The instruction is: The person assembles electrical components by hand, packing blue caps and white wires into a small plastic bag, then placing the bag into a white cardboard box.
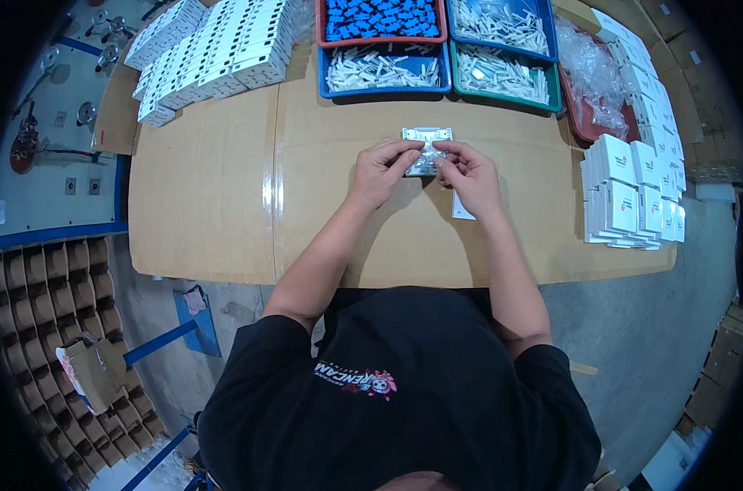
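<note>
So both hands are working right up close, just a sliver between them: the left hand (388, 169) is pinching at the 9 o'clock side of a small white rectangular unit (428, 133), and the right hand (468, 173) is pinching at its 3. Something shiny is showing between the fingertips, but I can't tell what. Taking that unit as the clock's centre, it's sitting on a cardboard-topped table (204, 204), with a flat white piece (461, 208) lying at 5, partly under the right hand. A red tray (381, 40) of blue parts and a blue tray (385, 93) of white parts are sitting around 11, a green tray (506, 104) is holding more between 1 and 2, white boxes (240, 69) are standing at 10, and flatter white packs (623, 204) are piling up past 3.
</note>
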{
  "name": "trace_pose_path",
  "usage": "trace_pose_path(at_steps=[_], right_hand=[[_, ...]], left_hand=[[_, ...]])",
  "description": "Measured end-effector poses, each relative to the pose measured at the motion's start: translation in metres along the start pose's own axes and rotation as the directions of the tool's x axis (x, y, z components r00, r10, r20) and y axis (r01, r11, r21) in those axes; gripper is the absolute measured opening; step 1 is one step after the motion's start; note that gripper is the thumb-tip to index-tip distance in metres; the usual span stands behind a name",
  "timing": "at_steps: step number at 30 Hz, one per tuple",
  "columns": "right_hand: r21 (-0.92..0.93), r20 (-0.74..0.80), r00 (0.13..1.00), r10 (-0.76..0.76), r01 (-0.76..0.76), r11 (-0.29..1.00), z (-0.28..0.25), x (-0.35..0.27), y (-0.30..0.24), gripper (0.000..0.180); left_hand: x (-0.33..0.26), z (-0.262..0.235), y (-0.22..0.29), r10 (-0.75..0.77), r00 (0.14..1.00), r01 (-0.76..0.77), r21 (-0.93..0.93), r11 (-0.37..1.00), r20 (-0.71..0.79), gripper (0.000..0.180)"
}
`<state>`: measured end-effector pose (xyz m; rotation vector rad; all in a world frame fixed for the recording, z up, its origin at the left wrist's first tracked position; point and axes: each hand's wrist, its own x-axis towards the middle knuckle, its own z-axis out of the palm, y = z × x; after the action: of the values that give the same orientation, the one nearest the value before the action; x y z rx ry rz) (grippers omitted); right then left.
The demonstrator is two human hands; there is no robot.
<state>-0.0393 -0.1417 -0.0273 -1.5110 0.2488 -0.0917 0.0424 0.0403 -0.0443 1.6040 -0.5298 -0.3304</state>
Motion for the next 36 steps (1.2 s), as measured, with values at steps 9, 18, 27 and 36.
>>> trace_pose_path(at_steps=[9, 18, 27, 36], right_hand=[[0.061, 0.060, 0.997, 0.054, -0.058, 0.996, -0.003, -0.005, -0.005, 0.028], [0.167, 0.052, 0.985, 0.166, -0.172, 0.971, -0.008, -0.002, -0.004, 0.026], [-0.061, -0.002, 1.000, 0.006, -0.006, 0.998, -0.005, -0.002, -0.002, 0.024], [-0.476, 0.012, 0.916, -0.400, 0.357, 0.804, 0.000, 0.000, -0.013, 0.019]], left_hand=[[0.000, 0.002, -0.006, 0.074, 0.996, -0.074, 0.007, 0.997, -0.044, 0.022], [0.001, 0.006, -0.001, 0.231, 0.972, -0.220, 0.196, 0.956, -0.036, 0.023], [0.002, 0.006, 0.001, 0.388, 0.922, -0.351, 0.430, 0.831, 0.003, 0.013], [0.003, 0.007, 0.003, 0.394, 0.918, -0.350, 0.372, 0.860, -0.046, 0.012]])
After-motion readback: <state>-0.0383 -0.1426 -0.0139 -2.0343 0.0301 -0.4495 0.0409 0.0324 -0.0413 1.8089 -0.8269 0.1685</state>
